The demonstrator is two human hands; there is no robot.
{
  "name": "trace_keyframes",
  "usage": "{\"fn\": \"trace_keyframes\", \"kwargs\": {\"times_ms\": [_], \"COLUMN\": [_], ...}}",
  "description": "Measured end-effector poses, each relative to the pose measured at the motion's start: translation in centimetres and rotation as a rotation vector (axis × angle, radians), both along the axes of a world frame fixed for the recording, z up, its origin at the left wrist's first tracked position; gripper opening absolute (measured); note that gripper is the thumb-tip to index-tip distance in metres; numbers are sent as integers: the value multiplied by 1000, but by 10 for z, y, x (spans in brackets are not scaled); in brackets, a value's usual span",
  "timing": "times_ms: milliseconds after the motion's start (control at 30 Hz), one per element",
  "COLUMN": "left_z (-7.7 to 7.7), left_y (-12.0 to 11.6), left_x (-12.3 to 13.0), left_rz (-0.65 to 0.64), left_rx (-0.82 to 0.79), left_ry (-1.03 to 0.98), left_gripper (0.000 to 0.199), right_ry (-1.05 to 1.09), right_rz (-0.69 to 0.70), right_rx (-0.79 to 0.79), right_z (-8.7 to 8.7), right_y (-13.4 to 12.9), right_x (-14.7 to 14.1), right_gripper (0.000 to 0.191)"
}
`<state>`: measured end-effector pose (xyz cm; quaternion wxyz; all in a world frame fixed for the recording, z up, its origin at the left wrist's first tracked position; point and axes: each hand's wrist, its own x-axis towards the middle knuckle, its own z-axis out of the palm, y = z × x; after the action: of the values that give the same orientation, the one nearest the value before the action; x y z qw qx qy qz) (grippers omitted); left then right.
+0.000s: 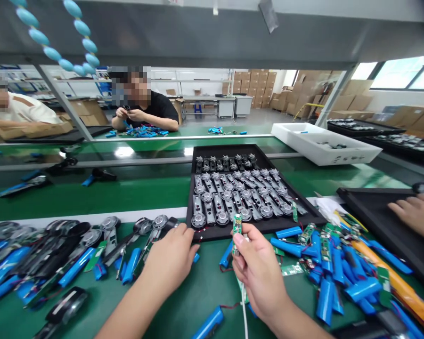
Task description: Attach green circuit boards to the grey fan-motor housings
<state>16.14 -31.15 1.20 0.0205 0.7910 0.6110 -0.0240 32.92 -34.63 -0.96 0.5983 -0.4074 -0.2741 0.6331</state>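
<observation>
Working at a green bench, black tray of metal parts ahead, blue battery cells all around; left hand's grip lies open against the tray edge, right hand's grip pinches a little circuit board.

This is a factory assembly workshop: a long green table crosses the frame, carrying black trays of identical metal parts and heaps of blue battery cells, a co-worker sits across it, and cardboard cartons stand stacked at the back.
</observation>
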Motion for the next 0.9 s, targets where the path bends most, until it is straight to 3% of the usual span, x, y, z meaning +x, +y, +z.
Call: {"fn": "trace_keyframes", "kwargs": {"times_ms": [200,400,667,900], "left_z": [-13,-22,-9,-1], "left_y": [-1,4,1,-19], "left_x": [5,3,-7,3], "left_rz": [-15,6,-5,-75], "left_rx": [42,68,63,57], "left_ry": [-62,-247,-774,-964], "left_gripper": [15,24,21,19], "right_ry": [-38,-61,-13,-41], "right_rz": [19,96,147,141], "right_rx": [-8,-5,53,94], "right_z": [-3,-10,-16,0], "right_y": [-1,0,1,-6], "right_x": [-2,-3,-6,-3], "right_gripper": [60,59,59,58]}}
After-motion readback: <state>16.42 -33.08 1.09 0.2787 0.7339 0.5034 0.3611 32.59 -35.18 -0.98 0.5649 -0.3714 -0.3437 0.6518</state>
